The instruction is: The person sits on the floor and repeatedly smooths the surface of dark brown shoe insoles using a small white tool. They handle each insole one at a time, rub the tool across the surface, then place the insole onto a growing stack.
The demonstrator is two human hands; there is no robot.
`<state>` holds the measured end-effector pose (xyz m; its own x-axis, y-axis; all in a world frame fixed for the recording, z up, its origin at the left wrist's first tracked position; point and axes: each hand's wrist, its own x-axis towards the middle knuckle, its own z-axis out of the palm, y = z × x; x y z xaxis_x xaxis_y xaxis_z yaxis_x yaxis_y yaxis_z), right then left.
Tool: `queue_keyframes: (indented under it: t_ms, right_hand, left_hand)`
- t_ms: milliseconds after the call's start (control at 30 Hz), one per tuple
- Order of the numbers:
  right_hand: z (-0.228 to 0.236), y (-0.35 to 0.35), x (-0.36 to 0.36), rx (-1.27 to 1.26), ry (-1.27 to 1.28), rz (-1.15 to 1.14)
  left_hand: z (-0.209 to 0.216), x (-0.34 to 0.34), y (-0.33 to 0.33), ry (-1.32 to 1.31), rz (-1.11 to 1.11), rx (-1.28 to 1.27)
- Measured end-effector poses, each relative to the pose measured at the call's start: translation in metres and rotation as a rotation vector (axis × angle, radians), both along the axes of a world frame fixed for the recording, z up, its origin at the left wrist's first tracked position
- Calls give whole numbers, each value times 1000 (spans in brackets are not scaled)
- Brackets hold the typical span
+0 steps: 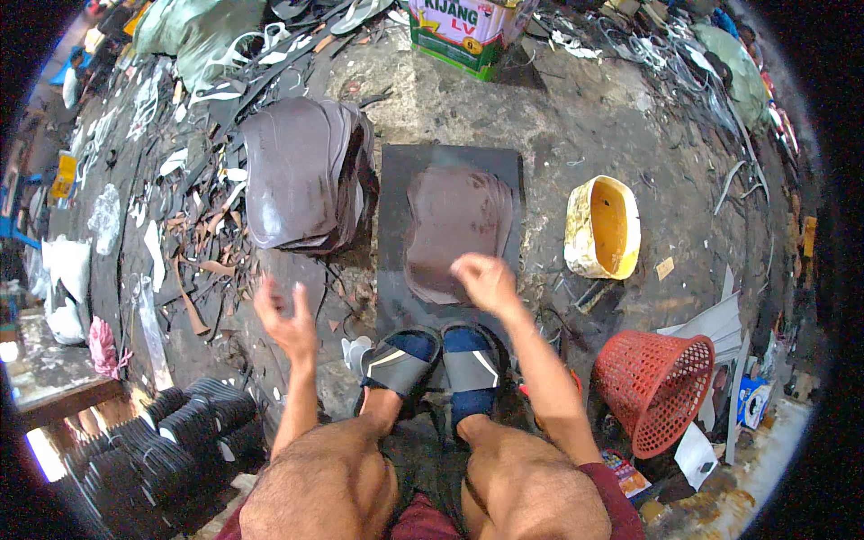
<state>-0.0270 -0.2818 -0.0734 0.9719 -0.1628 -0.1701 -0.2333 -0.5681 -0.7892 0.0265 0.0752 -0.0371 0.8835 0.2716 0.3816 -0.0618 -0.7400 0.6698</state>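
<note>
Your smaller stack of brown sheets [456, 220] lies on the black mat [393, 171] in front of your feet, just right of the taller stack [297, 175] on the floor. Your right hand [489, 284] is half curled at the smaller stack's lower right edge; you cannot tell from here whether it grips a sheet. Your left hand [290, 324] is empty, fingers loosely spread, just below the taller stack. Each sheet looks thin, light and bendy, hardly fragile, though the smooth faces may slide over one another; pinch a single sheet at its overhanging rim, thumb on top.
</note>
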Motion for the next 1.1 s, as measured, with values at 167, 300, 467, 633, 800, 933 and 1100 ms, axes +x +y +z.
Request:
queue_keyframes:
  t_ms: [167,300,467,633,800,933,1100]
  right_hand:
    - [112,-120,97,-485,-800,-698]
    - [252,-91,93,-479,-880,-347]
    - [171,-44,67,-536,-721,20]
    - [71,37,-23,-493,-156,460]
    - [58,95,-42,1104,356,-139]
    - [42,86,-59,695,5,-133]
    - [52,61,-45,-196,-344,17]
  left_hand:
    - [-22,-114,-7,477,-251,-53]
    - [-34,-132,0,495,-274,-8]
    - [-27,-116,-2,475,-293,-27]
    - [16,-72,-35,450,-370,-425]
    - [20,-57,-47,547,-885,-414]
    - [37,-55,-70,972,-916,-753]
    - [-7,-52,-66,950,-484,-1077]
